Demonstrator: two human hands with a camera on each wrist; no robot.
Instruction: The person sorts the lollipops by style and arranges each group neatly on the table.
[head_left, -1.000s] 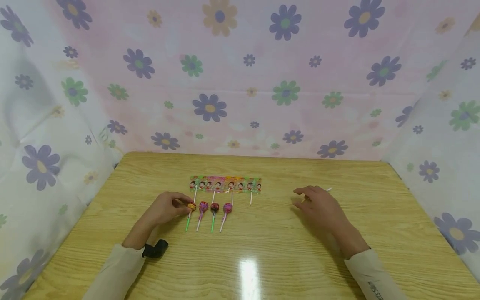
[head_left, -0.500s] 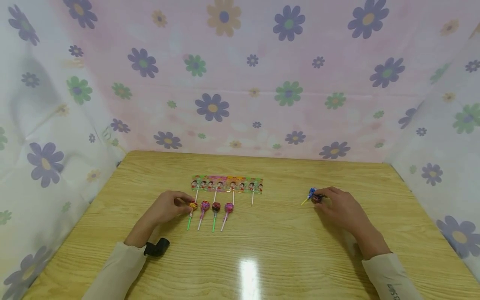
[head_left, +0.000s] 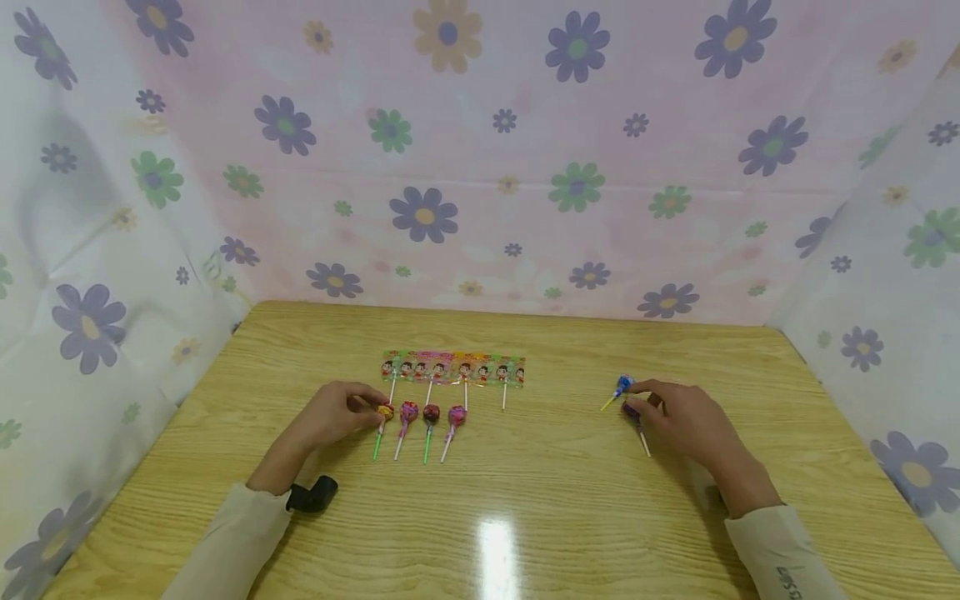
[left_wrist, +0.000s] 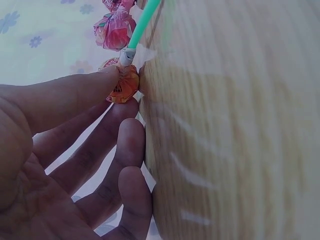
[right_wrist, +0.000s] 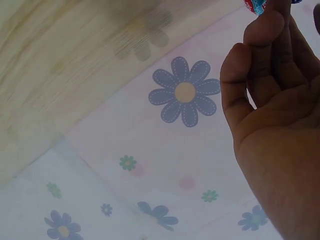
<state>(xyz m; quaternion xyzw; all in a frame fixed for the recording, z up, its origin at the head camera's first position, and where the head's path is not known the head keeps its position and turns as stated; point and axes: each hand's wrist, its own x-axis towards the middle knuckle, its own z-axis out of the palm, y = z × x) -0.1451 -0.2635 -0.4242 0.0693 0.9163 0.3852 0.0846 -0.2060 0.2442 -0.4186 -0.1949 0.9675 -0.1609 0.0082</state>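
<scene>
My left hand pinches the orange-wrapped head of a lollipop with a green stick, thumb on one side and a fingertip on the other. To its right lie a pink-purple lollipop, a dark red one on a green stick and a pink one, all in a row. At the right of the table my right hand holds a dark-wrapped lollipop by its head, the pale stick pointing towards me. Right beside it lies a blue lollipop with a yellow stick.
Behind the row lies a strip of flat, colourful cartoon-print packets with white sticks pointing forward. A black wrist strap piece sits at the left cuff. Flowered cloth encloses the wooden table at the back and sides.
My right hand has moved right, bringing the blue lollipop into view. The dark lollipop in it has turned, its stick now pointing towards me. The left hand stays at the orange lollipop.
</scene>
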